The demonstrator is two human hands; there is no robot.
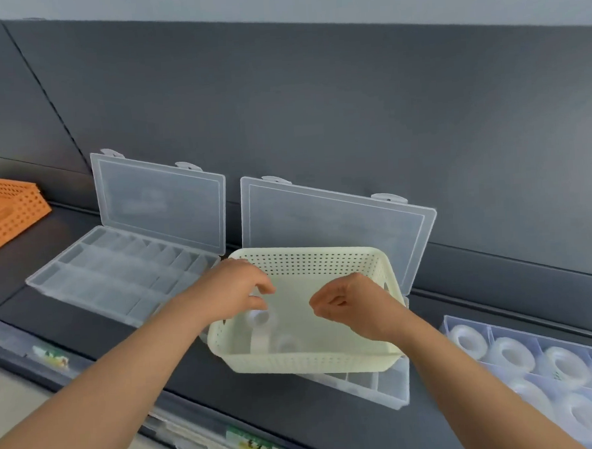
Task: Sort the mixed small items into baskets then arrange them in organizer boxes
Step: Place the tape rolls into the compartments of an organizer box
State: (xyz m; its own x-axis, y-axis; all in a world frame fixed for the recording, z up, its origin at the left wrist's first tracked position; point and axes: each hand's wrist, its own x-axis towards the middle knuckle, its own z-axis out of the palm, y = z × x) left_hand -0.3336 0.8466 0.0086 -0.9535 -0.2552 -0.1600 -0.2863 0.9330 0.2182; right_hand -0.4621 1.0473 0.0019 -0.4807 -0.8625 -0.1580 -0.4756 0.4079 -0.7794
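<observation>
A cream perforated basket rests on top of an open clear organizer box whose lid leans against the dark back panel. Clear tape rolls lie in the basket's left end. My left hand hovers over that end, thumb and fingers pinching what looks like a clear tape roll. Over the basket's right side, my right hand has its fingers curled, and nothing shows in it.
A second open clear organizer box with several bare compartments lies to the left. An orange perforated basket sits at the far left. A clear box of tape rolls stands at the right. The shelf's front edge carries price labels.
</observation>
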